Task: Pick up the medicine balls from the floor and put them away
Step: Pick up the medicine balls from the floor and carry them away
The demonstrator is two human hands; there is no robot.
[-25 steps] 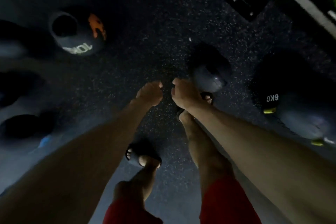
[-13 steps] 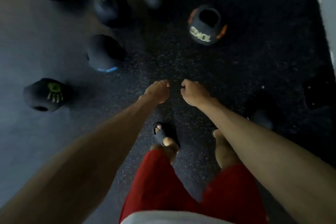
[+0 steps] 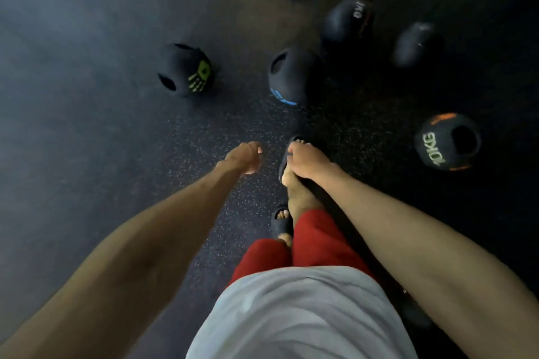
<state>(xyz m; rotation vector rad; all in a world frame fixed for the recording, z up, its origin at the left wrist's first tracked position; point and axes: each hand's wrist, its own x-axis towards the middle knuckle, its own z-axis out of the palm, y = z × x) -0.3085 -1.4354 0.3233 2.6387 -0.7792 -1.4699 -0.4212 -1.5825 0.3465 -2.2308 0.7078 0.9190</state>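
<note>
1. The floor (image 3: 87, 96) is dark rubber with fine coloured speckles.
2. Both bare forearms reach forward and down. The left hand (image 3: 245, 157) and the right hand (image 3: 309, 162) are near each other but apart, with fingers loosely curled, and neither holds anything.
3. A grey shirt (image 3: 300, 315) with soft folds hangs over red shorts (image 3: 318, 245).
4. Round black medicine balls (image 3: 347, 20) lie on the floor ahead of the hands, untouched. Among them are the green-print ball (image 3: 185, 70), the blue-stripe ball (image 3: 293, 76) and the orange 10KG ball (image 3: 446, 141) with a grip hole.
5. A black slipper (image 3: 278, 226) leaves the toes open.
</note>
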